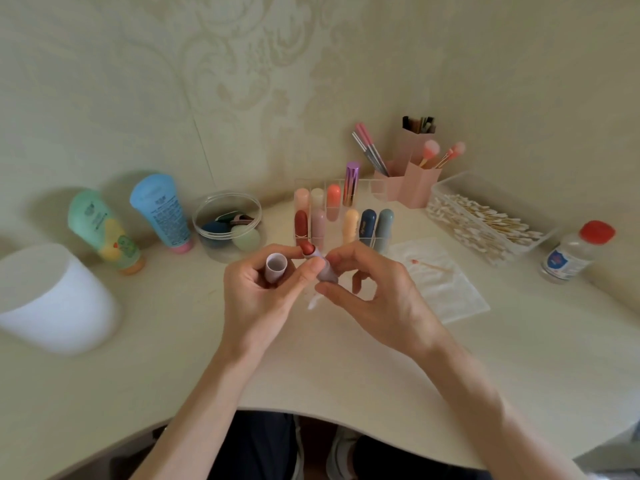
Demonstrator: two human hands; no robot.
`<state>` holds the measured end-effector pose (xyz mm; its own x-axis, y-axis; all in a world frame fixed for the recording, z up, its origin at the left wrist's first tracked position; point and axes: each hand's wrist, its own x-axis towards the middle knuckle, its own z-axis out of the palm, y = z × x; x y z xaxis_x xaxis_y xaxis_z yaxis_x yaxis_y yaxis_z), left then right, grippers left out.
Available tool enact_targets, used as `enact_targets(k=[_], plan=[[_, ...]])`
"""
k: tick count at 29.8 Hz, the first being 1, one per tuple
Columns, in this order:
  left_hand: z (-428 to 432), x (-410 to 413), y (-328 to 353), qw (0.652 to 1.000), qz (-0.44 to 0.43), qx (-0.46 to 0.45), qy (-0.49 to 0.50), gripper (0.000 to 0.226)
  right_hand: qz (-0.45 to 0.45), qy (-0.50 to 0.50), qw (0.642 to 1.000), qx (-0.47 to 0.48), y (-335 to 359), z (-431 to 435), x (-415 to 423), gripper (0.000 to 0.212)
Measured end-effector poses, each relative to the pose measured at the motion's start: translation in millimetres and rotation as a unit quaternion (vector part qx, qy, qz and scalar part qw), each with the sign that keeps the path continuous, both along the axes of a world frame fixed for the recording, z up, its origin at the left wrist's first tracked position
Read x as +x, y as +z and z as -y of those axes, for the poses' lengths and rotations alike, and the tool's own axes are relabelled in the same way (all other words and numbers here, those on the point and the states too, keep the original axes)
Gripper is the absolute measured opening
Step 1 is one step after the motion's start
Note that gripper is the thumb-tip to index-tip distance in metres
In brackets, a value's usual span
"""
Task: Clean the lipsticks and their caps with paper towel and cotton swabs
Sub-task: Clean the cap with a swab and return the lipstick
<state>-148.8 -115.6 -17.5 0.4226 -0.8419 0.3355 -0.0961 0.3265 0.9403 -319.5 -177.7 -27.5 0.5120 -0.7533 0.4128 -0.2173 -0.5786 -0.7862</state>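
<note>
1. While you hold it above the middle of the table (346, 368), just in front of the organiser (372, 188), the lipstick (320, 265) sits between your two hands. It has a smooth lilac barrel with a glossy brick-red bullet wound out of it.
2. Its long axis runs on a slant. The base is at the lower right by your right hand, and the rounded bullet points up and left, away from you.
3. Your right hand (381, 299) pinches the lower end of the barrel between thumb and forefinger, with the other fingers loosely bent.
4. Your left hand (259, 296) curls round the cap (276, 266), a matte lilac cylinder whose open mouth faces up toward you. That hand's thumb lies against the barrel.
5. The fluffy white tip of a cotton swab (314, 302) shows just below the barrel, between your hands. You cannot tell which hand has it.
6. Just right of your right hand, a thin, crinkled paper towel (450, 296) lies flat, with a used swab (433, 265) resting on it, its tip stained pink.
7. The organiser is clear plastic, and capsule-shaped lipsticks stand upright in its cells.
8. Further right, a clear rectangular box (485, 220) holds wooden-stemmed swabs, and beside it stands a clear bottle (568, 254) with a red top.
9. Behind these is a pink brush holder (415, 183).
10. To the left sit a round clear tub (207, 216) of sponges, a blue tube (161, 209), a green tube (104, 230) and a white bin (52, 299).
</note>
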Motion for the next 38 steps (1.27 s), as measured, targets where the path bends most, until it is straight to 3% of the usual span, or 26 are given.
enact_targets(k=[2, 6, 12, 19, 24, 27, 31, 38], plan=[[0, 2, -2, 1.000, -0.003, -0.002, 0.012, 0.014, 0.006, -0.008, 1.000, 0.011, -1, 0, 1, 0.029], [0, 2, -6, 1.000, -0.009, 0.004, 0.018, 0.027, 0.011, -0.039, 0.996, -0.083, 2, -1, 1, 0.022], [0, 0, -1, 0.999, -0.029, 0.008, -0.046, 0.018, 0.020, -0.048, 0.997, -0.062, 2, -2, 2, 0.023], [2, 3, -6, 1.000, -0.013, -0.010, -0.026, 0.016, 0.009, -0.045, 0.994, -0.096, -1, -2, 4, 0.020], [4, 3, -9, 0.994, 0.008, 0.012, -0.111, 0.052, 0.017, -0.090, 0.990, -0.106, 2, 3, -3, 0.026], [4, 2, -13, 0.991, 0.023, -0.010, -0.133, 0.044, 0.015, -0.122, 0.983, -0.133, 0, 6, -6, 0.032], [4, 0, -10, 0.993, 0.027, -0.012, -0.113, 0.045, 0.002, -0.143, 0.974, -0.177, -2, 6, -8, 0.034], [3, -1, -8, 0.999, 0.016, 0.004, -0.044, 0.024, -0.015, -0.136, 0.961, -0.240, -4, 5, -7, 0.032]])
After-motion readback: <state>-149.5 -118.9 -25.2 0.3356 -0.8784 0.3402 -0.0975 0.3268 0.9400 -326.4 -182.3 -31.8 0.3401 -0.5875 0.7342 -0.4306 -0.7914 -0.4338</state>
